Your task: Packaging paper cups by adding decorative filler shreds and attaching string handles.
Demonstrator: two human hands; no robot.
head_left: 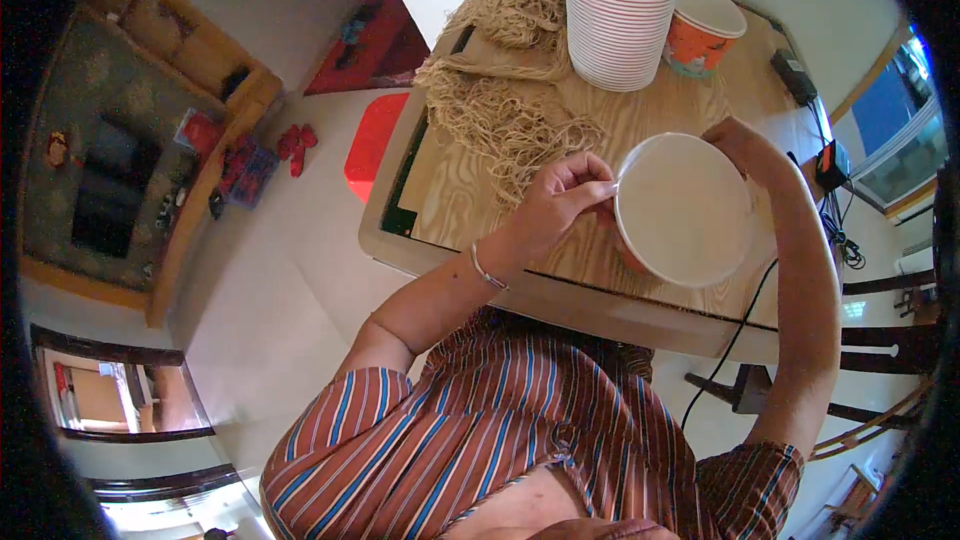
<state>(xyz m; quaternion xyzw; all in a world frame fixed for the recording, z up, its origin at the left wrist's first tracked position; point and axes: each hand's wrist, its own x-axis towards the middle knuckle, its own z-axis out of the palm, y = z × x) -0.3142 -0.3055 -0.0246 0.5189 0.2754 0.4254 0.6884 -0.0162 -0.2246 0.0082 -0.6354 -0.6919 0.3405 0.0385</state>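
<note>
Paper bucket [688, 210] sits right of center over the desk [450, 205], mouth facing up, left fingers [594, 194] pinching its left rim, right hand [745, 151] at its upper-right edge, can't really tell that grip tho.

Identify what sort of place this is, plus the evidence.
Probably a home, perhaps a living room: red slippers lie on the pale floor, a dark panel resembling a television is at far left, and a dark wooden chair stands at right.
</note>
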